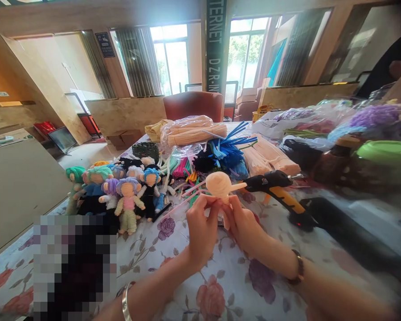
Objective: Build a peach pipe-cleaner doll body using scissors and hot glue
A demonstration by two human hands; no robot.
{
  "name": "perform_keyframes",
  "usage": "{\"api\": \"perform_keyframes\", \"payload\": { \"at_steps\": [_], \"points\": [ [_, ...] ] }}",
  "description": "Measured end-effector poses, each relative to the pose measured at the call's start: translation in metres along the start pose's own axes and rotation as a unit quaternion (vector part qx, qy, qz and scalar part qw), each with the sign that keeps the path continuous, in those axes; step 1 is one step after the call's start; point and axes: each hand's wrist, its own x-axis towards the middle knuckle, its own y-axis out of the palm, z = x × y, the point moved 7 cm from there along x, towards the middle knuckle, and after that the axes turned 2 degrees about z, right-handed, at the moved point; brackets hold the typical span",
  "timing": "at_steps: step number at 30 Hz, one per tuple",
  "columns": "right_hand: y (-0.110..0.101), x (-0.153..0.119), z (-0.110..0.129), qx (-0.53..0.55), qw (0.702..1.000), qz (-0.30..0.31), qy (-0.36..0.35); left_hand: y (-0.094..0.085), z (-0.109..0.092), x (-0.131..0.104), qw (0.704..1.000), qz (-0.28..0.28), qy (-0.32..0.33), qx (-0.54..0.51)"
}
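Note:
A pale peach ball of wound pipe cleaner, like a doll's head, stands up between my two hands above the table. The fingertips of my left hand pinch it from below on the left. My right hand grips its underside from the right, thumb and fingers pressed together. A straight peach end sticks out to the right of the ball. Just beyond it lies a black and yellow glue gun. My fingers hide the lower part of the ball.
Finished pipe-cleaner dolls crowd the left side. Behind my hands are blue pipe cleaners, a plastic-wrapped peach bundle and loose peach stems. A green lid and bagged materials fill the right. Everything rests on a flowered tablecloth.

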Motion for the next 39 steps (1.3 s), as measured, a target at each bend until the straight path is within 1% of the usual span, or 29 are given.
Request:
{"api": "perform_keyframes", "payload": {
  "at_steps": [3, 5, 7, 9, 11, 14, 16, 18, 20, 21, 22, 24, 26, 28, 31, 33, 34, 35, 36, 39],
  "points": [
    [-0.007, 0.003, 0.002, 0.028, 0.999, -0.025, -0.003, 0.002, 0.002, 0.006, 0.995, 0.062, -0.040, -0.063],
    [-0.008, 0.004, 0.002, 0.046, 0.998, -0.030, -0.009, 0.003, 0.005, 0.009, 0.989, 0.085, -0.071, -0.101],
    [-0.007, 0.004, 0.000, 0.061, 0.998, -0.022, -0.008, 0.004, 0.007, 0.011, 0.985, 0.102, -0.084, -0.115],
    [-0.005, 0.003, 0.000, 0.074, 0.997, -0.011, -0.012, 0.001, 0.006, 0.013, 0.988, 0.097, -0.070, -0.101],
    [-0.002, 0.002, 0.002, 0.084, 0.996, -0.003, -0.022, -0.006, 0.001, 0.016, 0.996, 0.066, -0.026, -0.062],
    [0.005, -0.001, 0.006, 0.098, 0.995, 0.006, -0.018, -0.018, -0.012, 0.017, 0.996, 0.016, 0.085, 0.032],
    [0.010, -0.004, 0.008, 0.111, 0.994, -0.001, -0.004, -0.023, -0.022, 0.014, 0.979, -0.008, 0.176, 0.101],
    [0.014, -0.006, 0.008, 0.117, 0.993, -0.016, 0.009, -0.024, -0.030, 0.009, 0.953, -0.015, 0.261, 0.151],
    [0.016, -0.007, 0.008, 0.113, 0.993, -0.028, 0.018, -0.022, -0.032, 0.005, 0.938, -0.004, 0.302, 0.169],
    [0.016, -0.007, 0.008, 0.111, 0.993, -0.032, 0.024, -0.021, -0.031, 0.005, 0.938, 0.005, 0.304, 0.167],
    [0.015, -0.007, 0.007, 0.112, 0.993, -0.035, 0.031, -0.020, -0.030, 0.005, 0.942, 0.014, 0.295, 0.158],
    [0.011, -0.006, 0.005, 0.125, 0.990, -0.045, 0.046, -0.017, -0.026, 0.009, 0.959, 0.032, 0.252, 0.123],
    [0.008, -0.005, 0.004, 0.151, 0.986, -0.044, 0.055, -0.016, -0.020, 0.013, 0.978, 0.045, 0.185, 0.081],
    [0.008, -0.004, 0.004, 0.176, 0.982, -0.034, 0.062, -0.016, -0.014, 0.016, 0.991, 0.050, 0.120, 0.042],
    [0.008, -0.004, 0.005, 0.183, 0.981, -0.030, 0.062, -0.018, -0.008, 0.018, 0.998, 0.049, 0.047, -0.016],
    [0.007, -0.005, 0.008, 0.166, 0.985, -0.030, 0.045, -0.019, -0.002, 0.021, 0.998, 0.053, -0.008, -0.041],
    [0.008, -0.005, 0.010, 0.153, 0.987, -0.027, 0.029, -0.018, 0.001, 0.022, 0.996, 0.064, -0.036, -0.054],
    [0.009, -0.005, 0.012, 0.139, 0.990, -0.021, 0.012, -0.015, 0.004, 0.022, 0.992, 0.085, -0.060, -0.075],
    [0.010, -0.006, 0.014, 0.126, 0.992, -0.011, -0.010, -0.011, 0.005, 0.022, 0.985, 0.117, -0.081, -0.099],
    [0.014, -0.008, 0.016, 0.103, 0.993, 0.006, -0.062, 0.005, 0.003, 0.016, 0.946, 0.245, -0.118, -0.178]
  ]
}}
